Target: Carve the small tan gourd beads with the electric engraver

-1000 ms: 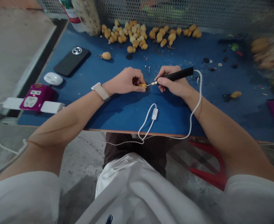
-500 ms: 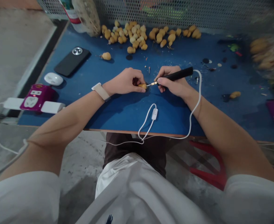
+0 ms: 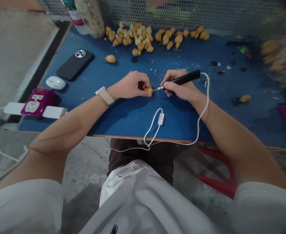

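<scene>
My left hand (image 3: 139, 85) pinches a small tan gourd (image 3: 148, 89) against the blue tabletop, fingers covering most of it. My right hand (image 3: 178, 84) is closed like a writing grip around a black corded pen tool (image 3: 184, 78). The tool has a brass-coloured collar and a thin metal tip, which meets the right end of the gourd; whether it enters the gourd cannot be made out. A white cable (image 3: 207, 97) leaves the tool's back end and runs over my right forearm to an inline switch (image 3: 161, 119) near the table's front edge.
Many small gourds (image 3: 143, 34) lie along the back by a perforated metal panel (image 3: 133, 13). At left are a phone (image 3: 74, 65), a white case (image 3: 56, 83) and a purple power strip (image 3: 39, 101). Another gourd (image 3: 245, 98) lies right. A red stool (image 3: 218, 185) stands below.
Hardly anything differs. The right hand and the pen tool have shifted very slightly left, while the left hand keeps the gourd in the same place.
</scene>
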### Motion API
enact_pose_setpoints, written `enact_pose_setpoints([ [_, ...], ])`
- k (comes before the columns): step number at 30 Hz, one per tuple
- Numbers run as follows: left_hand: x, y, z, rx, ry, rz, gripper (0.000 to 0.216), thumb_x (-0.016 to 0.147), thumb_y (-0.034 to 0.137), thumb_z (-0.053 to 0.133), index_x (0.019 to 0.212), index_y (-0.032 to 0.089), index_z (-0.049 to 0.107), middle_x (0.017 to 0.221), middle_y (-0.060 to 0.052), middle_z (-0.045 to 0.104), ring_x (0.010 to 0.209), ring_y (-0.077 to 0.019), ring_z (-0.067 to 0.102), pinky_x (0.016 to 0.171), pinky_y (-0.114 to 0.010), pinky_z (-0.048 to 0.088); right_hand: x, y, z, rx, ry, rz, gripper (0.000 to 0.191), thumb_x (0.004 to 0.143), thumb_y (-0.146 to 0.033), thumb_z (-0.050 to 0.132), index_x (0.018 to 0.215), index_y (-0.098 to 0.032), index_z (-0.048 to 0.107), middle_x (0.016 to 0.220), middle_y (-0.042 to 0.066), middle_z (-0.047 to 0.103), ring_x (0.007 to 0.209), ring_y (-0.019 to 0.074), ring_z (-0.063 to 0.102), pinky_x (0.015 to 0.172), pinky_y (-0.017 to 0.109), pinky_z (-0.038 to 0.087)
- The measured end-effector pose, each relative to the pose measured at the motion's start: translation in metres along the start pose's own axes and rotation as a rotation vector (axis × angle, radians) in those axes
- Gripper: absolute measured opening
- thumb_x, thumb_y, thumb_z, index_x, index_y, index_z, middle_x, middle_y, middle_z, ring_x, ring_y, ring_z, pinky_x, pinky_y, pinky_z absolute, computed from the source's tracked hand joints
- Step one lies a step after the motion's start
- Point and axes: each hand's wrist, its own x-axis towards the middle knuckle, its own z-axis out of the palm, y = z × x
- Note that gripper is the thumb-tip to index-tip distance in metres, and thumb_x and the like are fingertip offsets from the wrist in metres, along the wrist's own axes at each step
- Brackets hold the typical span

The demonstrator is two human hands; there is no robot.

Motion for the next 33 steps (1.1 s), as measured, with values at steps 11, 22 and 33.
enact_pose_setpoints([
  [11,-0.0007,0.0046,-0.0017,0.009,-0.026,-0.041,0.026,0.104,0.048,0.100,0.105,0.023,0.092,0.105,-0.009,0.086,0.095,-0.0242,0.078,0.093,-0.039,0.059,0.0001,0.0027,-0.0008,0.004,0.005,0.008,0.047,0.083,-0.062,0.110,0.087,-0.034,0.072,0.069,0.001,0.072,0.060,0.0256,0.071,0.051,0.044,0.068],
  [22,0.0007,0.0012,-0.0014,-0.011,-0.018,-0.023,0.020,0.101,0.041,0.101,0.102,0.023,0.092,0.107,-0.009,0.088,0.092,-0.0224,0.076,0.089,-0.038,0.059,-0.0011,0.0019,-0.0018,0.030,0.000,0.004,0.049,0.083,-0.063,0.112,0.086,-0.034,0.073,0.068,0.000,0.074,0.060,0.0258,0.073,0.051,0.043,0.069],
  [33,0.0006,-0.0019,0.0001,0.002,-0.023,-0.023,0.025,0.105,0.046,0.103,0.104,0.022,0.093,0.105,-0.009,0.085,0.093,-0.0240,0.077,0.094,-0.041,0.060,0.0001,0.0054,-0.0024,0.030,-0.013,-0.053,0.041,0.089,-0.061,0.106,0.086,-0.032,0.078,0.068,0.001,0.073,0.057,0.0220,0.068,0.052,0.040,0.064],
])
